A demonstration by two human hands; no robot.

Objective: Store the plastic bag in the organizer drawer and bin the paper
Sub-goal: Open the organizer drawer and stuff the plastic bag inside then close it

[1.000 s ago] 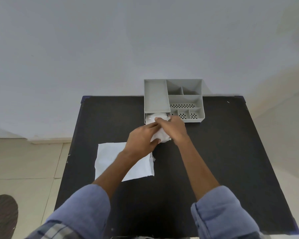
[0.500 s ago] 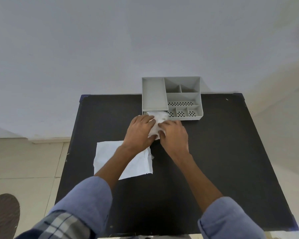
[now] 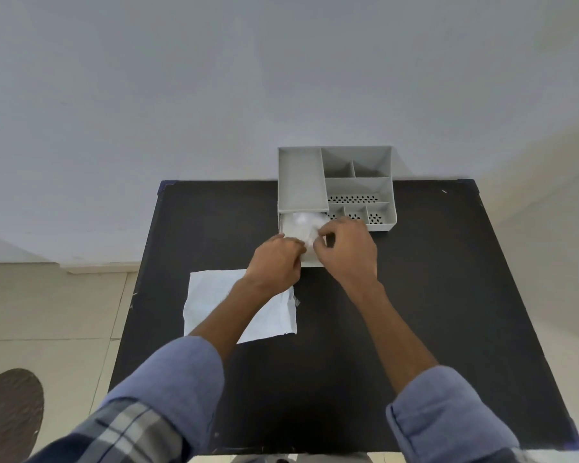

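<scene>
A grey organizer [image 3: 358, 185] stands at the table's far edge, its lower left drawer [image 3: 310, 259] pulled out toward me. A crumpled clear plastic bag [image 3: 303, 225] sits in that drawer. My left hand [image 3: 276, 262] rests at the drawer's front left, fingers curled against the bag. My right hand [image 3: 346, 248] is over the drawer's right side, fingertips pinching the bag. A white sheet of paper [image 3: 214, 302] lies flat on the table under my left forearm.
The black table [image 3: 432, 295] has bare surface to the right and in front. Tiled floor [image 3: 64, 312] lies to the left, with a dark round object [image 3: 10, 412] at the lower left. A pale wall rises behind the table.
Both hands have pushed the bag from in front of the organizer into the open drawer. My right hand has lifted its fingers to pinch the bag.
</scene>
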